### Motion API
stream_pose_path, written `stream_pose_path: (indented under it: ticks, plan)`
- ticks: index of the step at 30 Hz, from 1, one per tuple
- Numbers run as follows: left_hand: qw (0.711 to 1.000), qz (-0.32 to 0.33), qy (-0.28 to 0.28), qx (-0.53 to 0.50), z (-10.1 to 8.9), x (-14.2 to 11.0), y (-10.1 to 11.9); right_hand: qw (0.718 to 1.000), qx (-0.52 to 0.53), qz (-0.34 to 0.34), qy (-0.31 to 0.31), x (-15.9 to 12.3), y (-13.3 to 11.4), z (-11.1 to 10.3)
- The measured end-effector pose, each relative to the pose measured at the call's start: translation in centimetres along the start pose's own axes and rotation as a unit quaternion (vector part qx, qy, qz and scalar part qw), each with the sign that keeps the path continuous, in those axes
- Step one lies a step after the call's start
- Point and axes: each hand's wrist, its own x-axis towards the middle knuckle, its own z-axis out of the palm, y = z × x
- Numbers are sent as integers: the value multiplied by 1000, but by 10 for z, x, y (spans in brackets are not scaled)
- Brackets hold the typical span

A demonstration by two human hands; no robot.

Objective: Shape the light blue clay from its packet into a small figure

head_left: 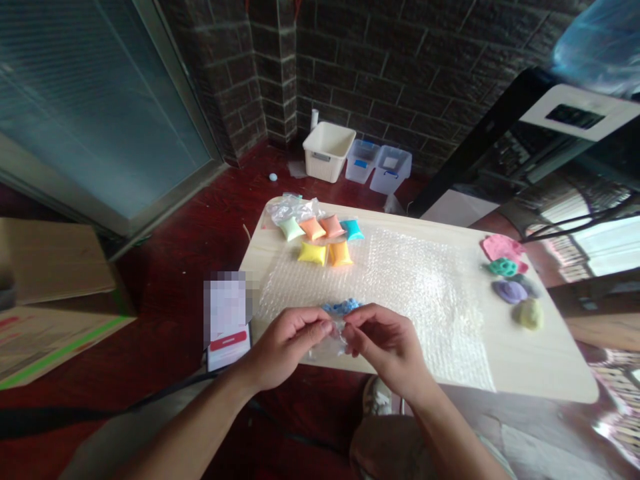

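My left hand (pixel 293 340) and my right hand (pixel 387 343) meet at the table's near edge, each with thumb and fingers pinched together. Between them is a small clear plastic bag (pixel 327 348), gripped from both sides and partly hidden by the fingers. Just past the fingertips lies a crumbly heap of blue modelling clay (pixel 345 306) on the bubble wrap (pixel 415 280). Farther back are sealed packets of soft clay: yellow (pixel 312 253), orange (pixel 341 253), pale green (pixel 291 229), salmon (pixel 331 227) and turquoise (pixel 353 230), among others.
Shaped clay pieces, including a pink one (pixel 500 248) and a yellowish one (pixel 531 314), sit at the table's right end. Crumpled clear wrappers (pixel 295 209) lie at the back left corner. A phone-like screen (pixel 227 327) stands left of the table. Bins (pixel 327 163) are on the floor behind.
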Motion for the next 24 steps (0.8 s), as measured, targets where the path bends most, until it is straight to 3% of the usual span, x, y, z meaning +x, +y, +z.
stream_pose_path:
  ticks: [5,11,14,19,22,24]
  plan:
    - [1000,14,-2,22,-1,-2,1,998,-46,42,-13,0,-5,-1]
    - [996,27,-4,80,1,-4,-1,988,-121,66,-70,0,-11,-4]
    - [996,25,-3,89,2,-4,-1,972,-216,45,-81,0,-14,-4]
    - [997,15,-5,70,1,-3,-2,931,-350,-54,-89,-3,-18,-1]
    - [997,11,-8,76,-1,-2,-2,930,-354,-75,-70,-3,-18,-2]
    - [997,10,-11,78,-1,-1,-2,944,-319,-51,-62,-2,-17,-3]
